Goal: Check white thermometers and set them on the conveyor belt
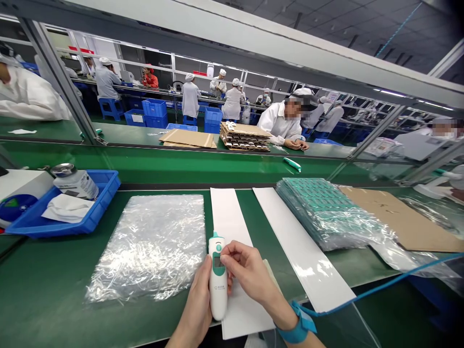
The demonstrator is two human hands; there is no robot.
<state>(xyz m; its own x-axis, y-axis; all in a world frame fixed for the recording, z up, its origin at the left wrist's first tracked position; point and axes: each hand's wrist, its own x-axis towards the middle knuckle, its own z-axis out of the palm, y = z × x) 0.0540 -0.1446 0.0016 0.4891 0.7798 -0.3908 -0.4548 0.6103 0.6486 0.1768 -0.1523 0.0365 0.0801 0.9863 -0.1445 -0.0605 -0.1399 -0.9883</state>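
Note:
A white and green ear thermometer [218, 302] stands nearly upright before me, its green tip upward. My left hand [197, 302] is closed around the lower body from the left side. At the small grey display, the thumb and forefinger of my right hand [253, 273] are pinched together; what is between them, if anything, is too small to make out. Under and behind the thermometer lies a white strip [232, 212], with a second white strip [290, 246] to the right. On the left is a stack of clear plastic bags [155, 241].
A blue tray [97, 212] with a metal-capped bottle [74, 182] and white cloth stands left. Green parts in plastic [315, 208] and cardboard [402, 217] lie right. A blue cord [391, 280] runs from my wristband. A co-worker [284, 118] leans across the conveyor.

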